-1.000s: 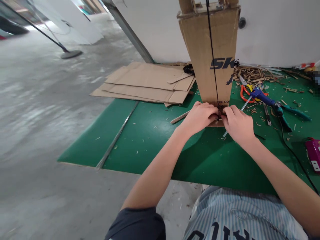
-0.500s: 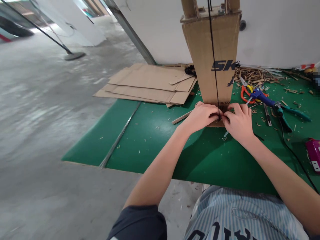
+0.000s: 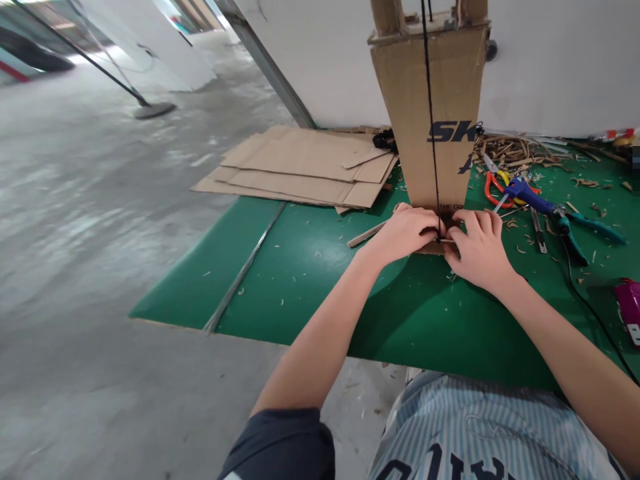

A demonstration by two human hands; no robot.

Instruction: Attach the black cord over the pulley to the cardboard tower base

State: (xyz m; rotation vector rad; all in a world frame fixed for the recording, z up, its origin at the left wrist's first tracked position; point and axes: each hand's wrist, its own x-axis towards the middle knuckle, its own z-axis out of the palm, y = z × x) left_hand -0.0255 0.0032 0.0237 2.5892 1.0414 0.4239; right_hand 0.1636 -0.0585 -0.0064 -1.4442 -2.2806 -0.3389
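A tall cardboard structure [image 3: 430, 87] with dark printing stands on the green table. Down its front runs a taut black cord [image 3: 433, 147], ending in a small dark knot near the base. My left hand [image 3: 413, 227] is at the knot from the left, its fingers bent and pinched on the cord; the exact grip is partly hidden. From the right, my right hand [image 3: 477, 247] pinches a thin light piece like a stick [image 3: 447, 241] beside the knot. Behind that hand, a blue glue gun [image 3: 523, 192] has its clear glue stick pointing toward my fingers.
Flat cardboard sheets [image 3: 310, 160] lie stacked at the back left. To the right are orange-handled scissors [image 3: 493, 190], a utility knife [image 3: 539, 230], teal-handled pliers [image 3: 595, 227] and a purple power strip [image 3: 629, 303]. Cardboard scraps [image 3: 520, 150] are heaped by the wall.
My right fingertips have drawn slightly right of the knot, and a thin light piece now shows between. My left hand stays about where it was. The whole view has shifted slightly.
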